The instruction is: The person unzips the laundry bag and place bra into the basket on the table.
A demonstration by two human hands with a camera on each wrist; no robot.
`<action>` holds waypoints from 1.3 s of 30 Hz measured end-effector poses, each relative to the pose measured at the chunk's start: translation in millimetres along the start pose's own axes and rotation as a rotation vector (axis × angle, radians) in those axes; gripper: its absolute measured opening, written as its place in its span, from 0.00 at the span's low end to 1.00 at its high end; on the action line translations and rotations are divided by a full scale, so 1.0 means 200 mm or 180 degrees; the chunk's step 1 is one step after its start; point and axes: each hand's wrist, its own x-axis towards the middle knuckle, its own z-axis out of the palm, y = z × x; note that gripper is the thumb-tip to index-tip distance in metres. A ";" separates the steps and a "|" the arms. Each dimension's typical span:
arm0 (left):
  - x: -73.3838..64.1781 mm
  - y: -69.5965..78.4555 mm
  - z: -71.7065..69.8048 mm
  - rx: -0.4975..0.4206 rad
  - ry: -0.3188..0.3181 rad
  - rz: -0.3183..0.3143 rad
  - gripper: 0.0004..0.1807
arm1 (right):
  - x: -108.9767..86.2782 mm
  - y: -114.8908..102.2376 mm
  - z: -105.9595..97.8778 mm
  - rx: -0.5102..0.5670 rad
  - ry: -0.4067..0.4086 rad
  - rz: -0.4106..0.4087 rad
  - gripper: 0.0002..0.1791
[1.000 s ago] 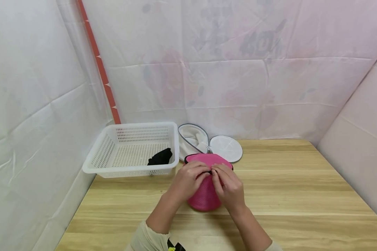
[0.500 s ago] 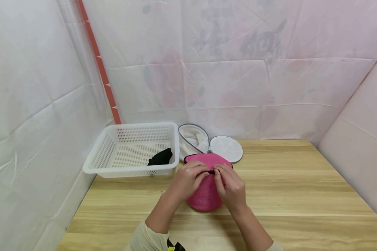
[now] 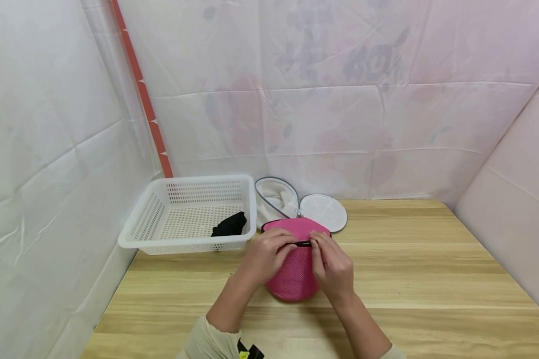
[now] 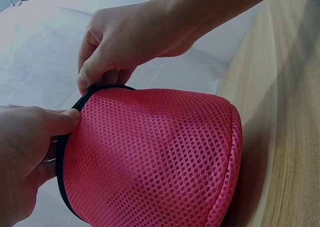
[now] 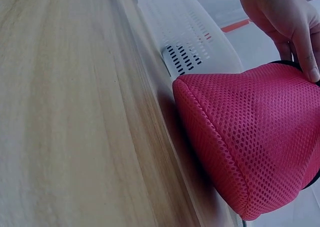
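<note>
A pink mesh laundry bag stands upright on the table in the head view, its smooth pink lid folded over the top. Black edging runs around the rim. My left hand pinches that edging at the near left. A short way to the right, my right hand pinches the same edging between thumb and fingers. A strip of black edge shows between the two hands. The left wrist view has both hands at the rim of the bag. In the right wrist view the bag hides part of the rim.
A white perforated basket holding a bunched black cloth stands at the back left of the wooden table. Beside it, against the sheeted back wall, is a white bag with its round lid laid open.
My right hand has slid a little to the right along the rim, widening the gap between the hands. My left hand stays nearly in place, still gripping the edging.
</note>
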 end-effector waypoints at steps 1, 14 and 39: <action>0.00 0.00 0.00 0.0009 -0.0007 -0.0012 0.05 | 0.00 0.00 0.00 0.0004 0.0012 0.0002 0.13; 0.00 -0.01 0.00 0.0199 0.0119 0.0003 0.06 | 0.02 0.00 0.00 0.0019 0.0178 -0.0195 0.14; 0.01 0.06 0.01 0.0045 -0.0082 0.0085 0.05 | 0.00 -0.02 0.01 0.0022 0.0040 -0.0175 0.15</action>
